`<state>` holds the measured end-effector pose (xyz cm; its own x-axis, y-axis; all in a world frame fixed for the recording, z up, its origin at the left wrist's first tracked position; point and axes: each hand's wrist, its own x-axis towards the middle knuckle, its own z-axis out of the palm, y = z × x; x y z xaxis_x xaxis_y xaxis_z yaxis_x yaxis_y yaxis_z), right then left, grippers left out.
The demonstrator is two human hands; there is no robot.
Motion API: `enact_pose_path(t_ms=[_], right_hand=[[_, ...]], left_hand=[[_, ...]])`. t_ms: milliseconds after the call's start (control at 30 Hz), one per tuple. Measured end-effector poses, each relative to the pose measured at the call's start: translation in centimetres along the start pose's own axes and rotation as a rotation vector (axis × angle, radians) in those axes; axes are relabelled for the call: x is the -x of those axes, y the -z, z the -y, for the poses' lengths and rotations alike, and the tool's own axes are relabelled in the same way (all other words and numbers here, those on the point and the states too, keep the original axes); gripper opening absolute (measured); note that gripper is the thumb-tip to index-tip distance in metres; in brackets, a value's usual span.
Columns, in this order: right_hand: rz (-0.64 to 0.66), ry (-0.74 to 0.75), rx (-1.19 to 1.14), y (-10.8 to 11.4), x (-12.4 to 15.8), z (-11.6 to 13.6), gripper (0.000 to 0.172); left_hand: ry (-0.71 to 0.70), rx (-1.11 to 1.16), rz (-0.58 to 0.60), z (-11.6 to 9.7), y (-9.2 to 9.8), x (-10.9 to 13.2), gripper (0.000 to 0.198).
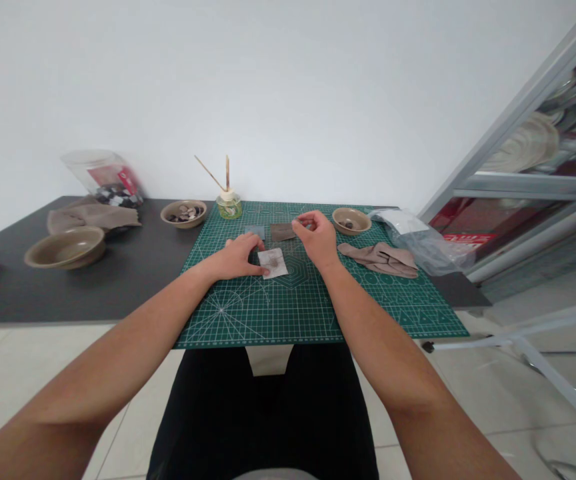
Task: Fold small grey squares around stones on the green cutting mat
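My left hand lies on the green cutting mat, its thumb and fingers apart. The thumb tip rests on the left edge of a small white square sheet with a grey smudge in its middle. Over a brown-grey sheet, my right hand is closed in a pinch; whatever sits between the fingertips is too small to make out. Just beyond my left fingers lies a blue-grey sheet, partly hidden by the hand.
A bowl of small pieces and a bottle with sticks stand behind-left. At right are a bowl with dark pieces, a crumpled cloth and a plastic bag. Further left are a larger bowl, another cloth and a clear tub.
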<state>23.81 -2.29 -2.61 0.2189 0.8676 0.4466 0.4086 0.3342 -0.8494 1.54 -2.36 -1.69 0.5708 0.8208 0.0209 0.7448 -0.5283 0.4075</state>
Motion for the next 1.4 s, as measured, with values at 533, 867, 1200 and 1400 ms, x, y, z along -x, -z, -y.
enact_pose_path(t_ms=[533,867,1200,1400], right_hand=[[-0.024,-0.017,0.013,0.0,-0.1,-0.3,0.026],[-0.017,-0.035,-0.036,0.0,-0.1,-0.2,0.025],[0.107,-0.020,0.062,-0.4,0.1,-0.5,0.022],[0.107,-0.028,0.064,-0.3,0.2,-0.6,0.020]], left_hand=[[-0.163,0.204,-0.338,0.5,0.4,0.5,0.016],[-0.099,0.116,-0.601,1.9,0.7,0.1,0.005],[0.366,-0.028,-0.728,5.7,2.0,-0.4,0.005],[0.324,0.001,-0.478,6.2,1.2,-0.6,0.008]])
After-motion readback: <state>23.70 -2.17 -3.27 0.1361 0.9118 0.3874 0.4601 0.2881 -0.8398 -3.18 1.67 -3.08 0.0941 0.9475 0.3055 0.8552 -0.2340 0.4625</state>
